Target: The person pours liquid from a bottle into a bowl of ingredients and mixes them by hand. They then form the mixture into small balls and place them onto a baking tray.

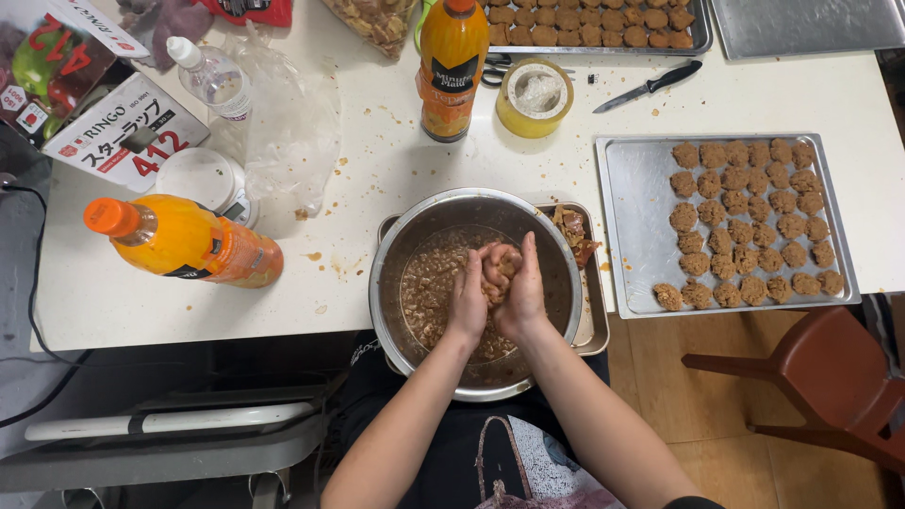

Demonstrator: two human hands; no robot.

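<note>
Hands pressing a lump of mixture (498,267) over a steel bowl (396,247).
Left hand (468,300) and right hand (523,294) cup together around it; tray of shaped pieces (633,188) lies to their right.

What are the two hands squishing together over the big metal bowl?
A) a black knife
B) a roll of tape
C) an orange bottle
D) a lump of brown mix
D: the left hand and right hand press a lump of brown mix between their palms above the metal bowl.
</note>
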